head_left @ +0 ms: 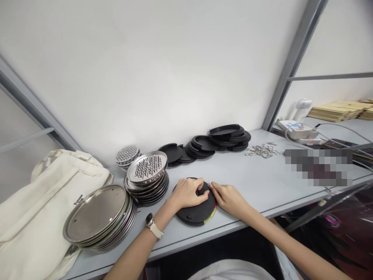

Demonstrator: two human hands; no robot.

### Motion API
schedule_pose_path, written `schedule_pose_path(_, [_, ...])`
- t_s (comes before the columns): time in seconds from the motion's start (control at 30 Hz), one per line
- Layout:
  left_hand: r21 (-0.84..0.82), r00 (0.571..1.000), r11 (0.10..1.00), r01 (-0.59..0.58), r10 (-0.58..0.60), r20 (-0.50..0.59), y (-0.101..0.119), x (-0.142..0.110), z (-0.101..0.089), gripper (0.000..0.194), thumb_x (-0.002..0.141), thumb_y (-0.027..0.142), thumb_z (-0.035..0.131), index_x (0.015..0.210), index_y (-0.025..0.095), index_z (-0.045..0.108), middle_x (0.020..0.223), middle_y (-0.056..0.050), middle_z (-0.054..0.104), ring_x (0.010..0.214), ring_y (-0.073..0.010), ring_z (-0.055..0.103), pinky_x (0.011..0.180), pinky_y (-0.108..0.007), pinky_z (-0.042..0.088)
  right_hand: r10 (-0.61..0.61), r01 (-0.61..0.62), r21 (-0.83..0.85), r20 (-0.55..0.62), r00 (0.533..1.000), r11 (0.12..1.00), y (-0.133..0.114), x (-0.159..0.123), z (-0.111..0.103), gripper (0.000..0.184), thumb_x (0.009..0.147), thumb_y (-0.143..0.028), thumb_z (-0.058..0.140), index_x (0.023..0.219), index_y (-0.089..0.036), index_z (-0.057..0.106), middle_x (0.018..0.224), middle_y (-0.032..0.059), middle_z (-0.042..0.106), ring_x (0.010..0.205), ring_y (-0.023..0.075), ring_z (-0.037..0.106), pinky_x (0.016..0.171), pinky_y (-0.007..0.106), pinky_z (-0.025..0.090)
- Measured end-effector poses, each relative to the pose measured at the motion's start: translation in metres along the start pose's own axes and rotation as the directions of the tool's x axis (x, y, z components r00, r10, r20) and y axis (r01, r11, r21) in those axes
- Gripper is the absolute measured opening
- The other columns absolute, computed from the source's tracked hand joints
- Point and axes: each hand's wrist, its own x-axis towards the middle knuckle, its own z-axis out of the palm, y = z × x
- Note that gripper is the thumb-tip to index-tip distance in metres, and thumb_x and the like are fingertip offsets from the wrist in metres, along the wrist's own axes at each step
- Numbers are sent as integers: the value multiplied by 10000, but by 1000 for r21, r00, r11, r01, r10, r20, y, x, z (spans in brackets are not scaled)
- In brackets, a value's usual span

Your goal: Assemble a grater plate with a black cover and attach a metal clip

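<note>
A round black disc [196,212] lies flat near the front edge of the grey table [256,182], with a coloured strip showing at its right rim. My left hand [188,193] rests on top of the disc, fingers curled and pressing down. My right hand [229,198] is at the disc's right edge, its fingers pinched together against the rim next to my left fingertips. A watch sits on my left wrist.
A stack of plain metal plates [99,217] lies front left, perforated metal discs [147,173] behind it. Black discs [215,142] line the wall. Metal rings [262,151] lie to the right. A cream bag [37,210] sits at far left.
</note>
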Motion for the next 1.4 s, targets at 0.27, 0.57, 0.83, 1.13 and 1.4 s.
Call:
schedule_pose_path(0.27, [35,1000,999,31,-31,3,0,2,-1,180,822,385,514,785,209,521,676,8,599,627,-150,563,557,-253,304,-22,22,16,-9,1000,1000,-5,-2,-3,317,948,-291,292,701,-209,473,548,18,564,478,154,527,514,266,262])
schedule_pose_path(0.57, [68,999,997,-31,30,17,-4,2,-1,183,866,378,474,812,204,494,697,9,612,636,-157,576,558,-255,309,25,-15,174,-52,998,985,-5,0,-7,280,963,-319,258,749,-226,413,566,-2,535,478,158,518,499,251,284])
schedule_pose_path(0.83, [61,990,989,-138,137,26,-1,-2,-4,169,865,360,476,811,200,480,703,13,608,638,-150,577,554,-265,299,15,-12,153,-15,1000,988,-2,1,-5,228,956,-297,273,785,-233,410,553,-14,515,483,172,526,499,259,276])
schedule_pose_path(1.13, [52,990,988,-143,142,15,-3,-1,0,172,843,364,498,788,203,475,690,21,601,621,-142,561,546,-261,273,-22,20,157,12,1000,987,2,4,-2,242,959,-282,274,770,-225,414,555,-13,516,484,160,515,503,253,267])
schedule_pose_path(1.4, [18,991,991,-131,132,-7,-5,-1,3,171,822,362,522,767,207,472,668,33,587,605,-130,541,552,-251,284,-32,28,122,27,999,992,3,5,-2,237,960,-269,279,797,-219,444,580,-2,555,512,166,552,510,253,259])
